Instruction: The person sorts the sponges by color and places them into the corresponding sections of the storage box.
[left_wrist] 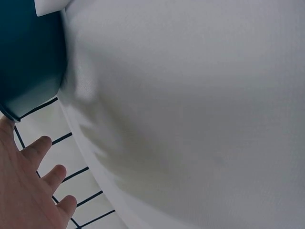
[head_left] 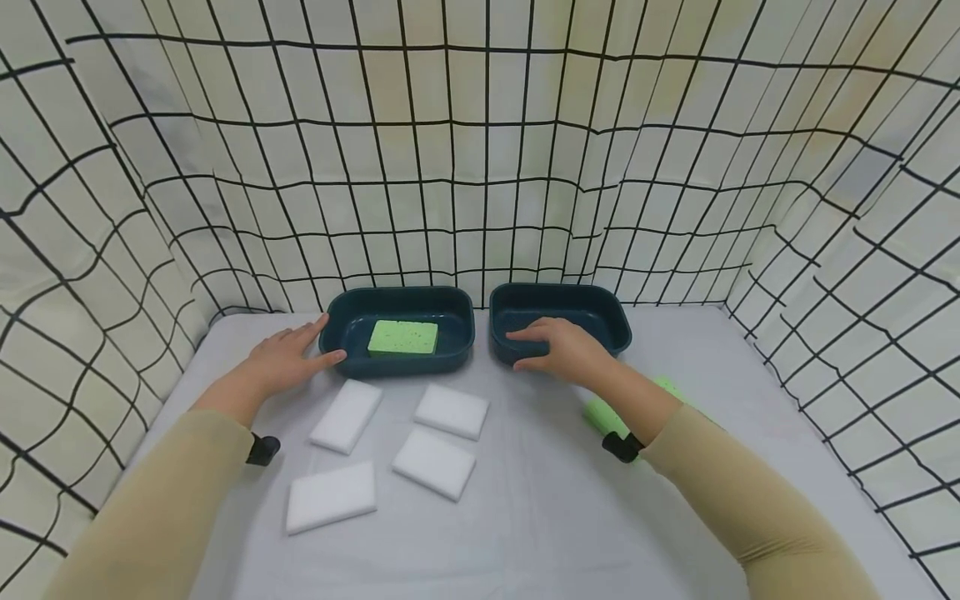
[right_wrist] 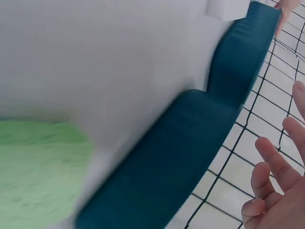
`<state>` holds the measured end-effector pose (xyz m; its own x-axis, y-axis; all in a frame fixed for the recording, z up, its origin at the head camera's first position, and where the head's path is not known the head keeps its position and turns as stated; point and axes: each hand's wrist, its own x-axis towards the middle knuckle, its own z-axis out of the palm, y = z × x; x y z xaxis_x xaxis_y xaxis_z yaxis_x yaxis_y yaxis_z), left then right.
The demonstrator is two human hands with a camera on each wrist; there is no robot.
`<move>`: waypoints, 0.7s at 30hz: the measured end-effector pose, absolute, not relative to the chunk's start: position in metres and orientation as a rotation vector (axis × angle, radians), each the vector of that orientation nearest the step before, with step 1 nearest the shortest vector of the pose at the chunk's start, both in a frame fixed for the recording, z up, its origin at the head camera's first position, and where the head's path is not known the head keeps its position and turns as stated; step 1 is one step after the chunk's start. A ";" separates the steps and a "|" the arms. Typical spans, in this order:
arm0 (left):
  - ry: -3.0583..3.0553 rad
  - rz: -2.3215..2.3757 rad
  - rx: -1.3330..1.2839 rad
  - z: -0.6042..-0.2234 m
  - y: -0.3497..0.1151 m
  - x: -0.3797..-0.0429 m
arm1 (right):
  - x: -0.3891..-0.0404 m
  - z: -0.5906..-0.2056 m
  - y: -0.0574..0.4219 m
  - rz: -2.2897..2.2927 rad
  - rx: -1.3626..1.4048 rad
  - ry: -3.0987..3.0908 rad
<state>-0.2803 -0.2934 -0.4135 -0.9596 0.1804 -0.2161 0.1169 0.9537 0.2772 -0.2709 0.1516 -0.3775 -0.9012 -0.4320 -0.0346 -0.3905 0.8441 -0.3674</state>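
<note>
My left hand point(head_left: 288, 358) touches the left end of a dark teal tray point(head_left: 453, 362), fingers spread at its rim. In that tray lies a light green sponge point(head_left: 402, 337). My right hand point(head_left: 562, 350) hovers over the front rim of a second teal tray point(head_left: 618, 325), its fingers loosely bent with nothing between them. Nearer me, beneath the right forearm, green sponge pieces point(head_left: 603, 414) show, partly hidden by the arm. The right wrist view has a green sponge point(right_wrist: 43, 176) close to the camera, and the right hand's fingers point(right_wrist: 271, 155) apart above the tray.
Several white sponge blocks point(head_left: 347, 417) lie on the white-covered table point(head_left: 540, 517) in front of the left tray. A black wire grid point(head_left: 487, 183) with pale cloth behind it closes off the back and both sides, close behind the trays.
</note>
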 end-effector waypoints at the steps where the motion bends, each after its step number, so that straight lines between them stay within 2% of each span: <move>1: 2.866 0.384 0.221 -0.413 -0.293 -0.281 | -0.269 -0.379 0.156 -0.540 -0.659 2.907; 9: 2.866 0.386 0.227 -0.414 -0.293 -0.281 | -0.247 -0.389 0.192 -0.556 -0.708 2.915; 21: 2.863 0.382 0.220 -0.415 -0.294 -0.281 | -0.205 -0.415 0.253 -0.561 -0.554 2.915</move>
